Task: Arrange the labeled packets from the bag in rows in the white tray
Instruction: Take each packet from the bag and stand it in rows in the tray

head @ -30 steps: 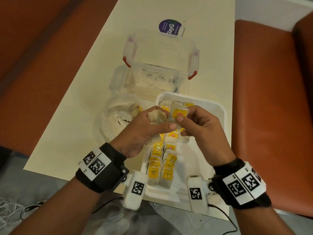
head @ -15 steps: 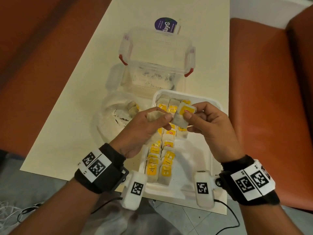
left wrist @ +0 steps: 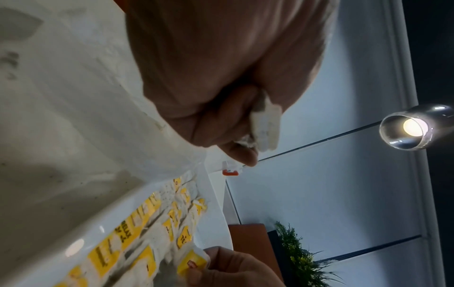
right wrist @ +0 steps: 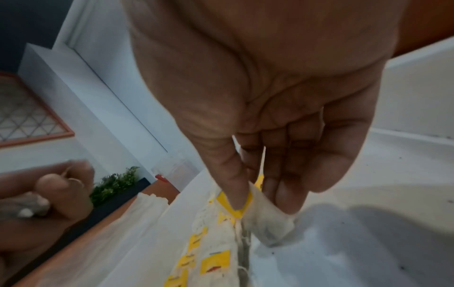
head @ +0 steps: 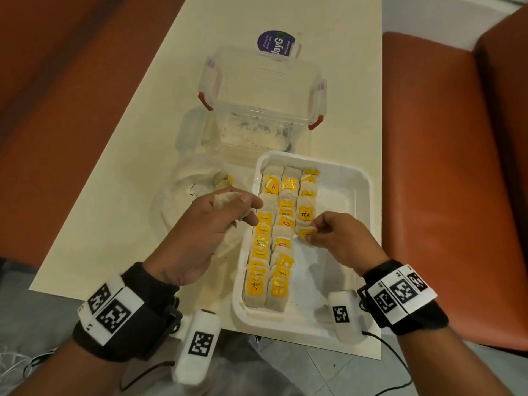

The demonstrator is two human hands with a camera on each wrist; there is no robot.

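Note:
The white tray (head: 360, 192) lies at the table's near right and holds rows of tea packets with yellow labels (head: 279, 244). My right hand (head: 320, 230) pinches one yellow-labelled packet (head: 306, 232) between thumb and fingers, low over the near end of the third row; the right wrist view shows this packet (right wrist: 267, 219) hanging under the thumb. My left hand (head: 237, 212) hovers at the tray's left edge and grips several pale packets (head: 225, 200); in the left wrist view these packets (left wrist: 266, 126) stick out of the fist. The crumpled clear bag (head: 185, 192) lies left of the tray.
An open clear plastic box with red clips (head: 260, 110) stands just behind the tray. A purple-labelled item (head: 277, 45) lies beyond it. Orange seats (head: 451, 167) flank the cream table (head: 120, 155) on both sides. The tray's right part is bare.
My right hand has carried the labelled packet away from the left hand, down and to the right, to the third row in the tray. The left hand stayed by the tray's left edge.

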